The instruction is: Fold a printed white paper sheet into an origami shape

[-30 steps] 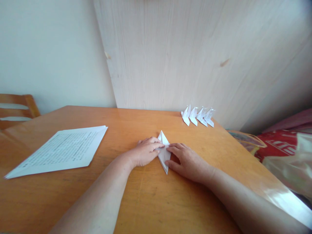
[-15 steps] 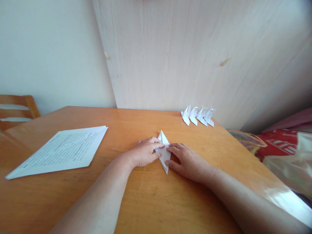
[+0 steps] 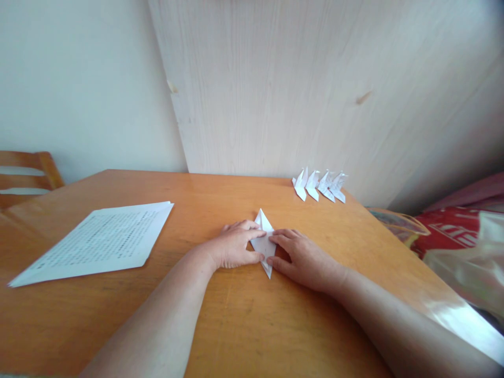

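Observation:
A white sheet of folded paper (image 3: 265, 243), creased into a long diamond, lies on the table between my hands, one point facing away and one toward me. From the left, my left hand (image 3: 235, 245) holds it down, fingertips on the middle and thumb near the lower left edge. My right hand (image 3: 305, 261) grips the right edge, its fingers on the middle and its thumb lower down. The undersides of the fingers are hidden.
Several folded paper figures (image 3: 312, 186) stand in a row at the table's far right. A stack of printed sheets (image 3: 106, 236) lies on the left. Beyond the wooden table (image 3: 244, 325) are a chair (image 3: 49, 170) on the left and red and white bags (image 3: 452, 228) on the right.
My left thumb has slid slightly toward the lower point of the folded paper. My right hand keeps its place, and the view has shifted a little.

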`<state>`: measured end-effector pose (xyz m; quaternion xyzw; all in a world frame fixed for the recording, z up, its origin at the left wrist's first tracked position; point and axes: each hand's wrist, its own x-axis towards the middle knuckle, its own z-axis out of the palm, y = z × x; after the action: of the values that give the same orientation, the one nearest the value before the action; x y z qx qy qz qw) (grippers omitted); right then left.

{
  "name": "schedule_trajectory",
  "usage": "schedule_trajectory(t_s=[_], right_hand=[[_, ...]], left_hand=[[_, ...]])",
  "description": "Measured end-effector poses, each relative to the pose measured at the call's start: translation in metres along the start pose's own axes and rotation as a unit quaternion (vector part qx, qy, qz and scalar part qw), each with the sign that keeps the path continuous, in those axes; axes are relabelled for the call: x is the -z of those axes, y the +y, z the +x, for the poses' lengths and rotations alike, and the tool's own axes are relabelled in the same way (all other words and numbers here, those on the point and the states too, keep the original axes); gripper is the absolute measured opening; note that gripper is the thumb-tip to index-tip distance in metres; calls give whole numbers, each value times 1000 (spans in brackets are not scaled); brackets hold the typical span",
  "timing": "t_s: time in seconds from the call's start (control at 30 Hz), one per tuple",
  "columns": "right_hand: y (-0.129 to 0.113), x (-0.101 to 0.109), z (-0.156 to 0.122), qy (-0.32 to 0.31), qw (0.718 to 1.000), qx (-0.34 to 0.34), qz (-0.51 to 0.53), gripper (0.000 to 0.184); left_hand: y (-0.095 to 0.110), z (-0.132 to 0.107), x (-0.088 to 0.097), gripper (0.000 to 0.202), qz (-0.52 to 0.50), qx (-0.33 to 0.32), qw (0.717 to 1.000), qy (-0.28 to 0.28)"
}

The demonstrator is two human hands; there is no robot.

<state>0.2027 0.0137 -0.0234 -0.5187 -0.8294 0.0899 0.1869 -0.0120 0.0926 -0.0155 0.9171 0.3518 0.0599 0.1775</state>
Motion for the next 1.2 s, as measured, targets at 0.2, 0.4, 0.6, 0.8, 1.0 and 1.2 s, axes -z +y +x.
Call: schedule_trajectory(t_s=[0.2,0.4,0.6,0.8,1.0,1.2], right_hand=[[-1,0,0,2,1000,-3,0,39],[-2,1,0,-5,1000,-4,2,40],[-2,3,-1,-2,1000,1,5,41],[-4,4,-2,-15,1000,-6,6,47],[-6,7,-3,-33,999,-10,9,54],[-6,8,-3,-43,999,-16,6,60]], left_hand=[[1,0,-2,65,6,11,1000,4],[5,0,-1,67,6,25,1000,5],[7,0,0,67,6,27,1000,8],[8,-1,-1,71,5,30,1000,5],[8,-1,0,74,15,24,1000,-6],[11,-1,1,75,22,25,999,-5]])
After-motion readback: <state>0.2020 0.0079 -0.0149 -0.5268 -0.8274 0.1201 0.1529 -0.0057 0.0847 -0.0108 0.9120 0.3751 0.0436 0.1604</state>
